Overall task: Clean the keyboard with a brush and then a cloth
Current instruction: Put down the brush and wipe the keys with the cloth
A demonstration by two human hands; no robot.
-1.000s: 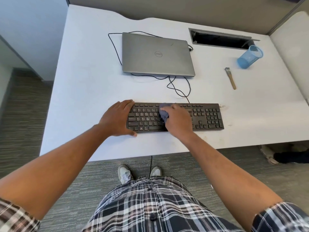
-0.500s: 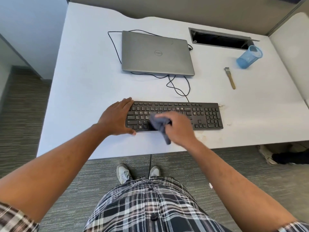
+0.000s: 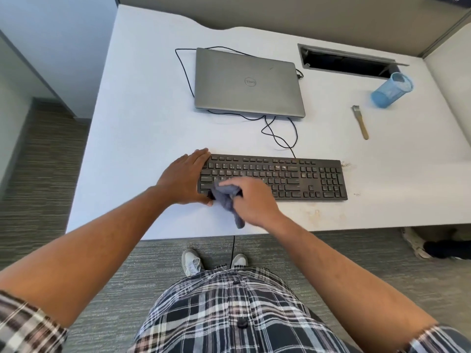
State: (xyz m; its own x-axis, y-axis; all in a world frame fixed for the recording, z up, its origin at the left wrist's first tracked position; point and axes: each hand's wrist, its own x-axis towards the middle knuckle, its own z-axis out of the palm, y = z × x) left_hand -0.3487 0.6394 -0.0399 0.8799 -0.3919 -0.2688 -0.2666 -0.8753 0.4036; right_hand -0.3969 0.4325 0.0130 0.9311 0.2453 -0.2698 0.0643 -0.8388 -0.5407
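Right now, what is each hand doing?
Left hand: open, resting on the keyboard end.
Right hand: closed, holding the cloth.

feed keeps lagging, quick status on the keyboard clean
Left hand flat on keyboard left end. Right hand grips cloth on the lower left keys. Brush lies aside. Nothing in the way.

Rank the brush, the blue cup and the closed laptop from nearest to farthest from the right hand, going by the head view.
From the right hand:
1. Laptop, beyond the keyboard, straight ahead.
2. Brush, lying far right.
3. Blue cup, tipped, past the brush near the desk's cable slot.
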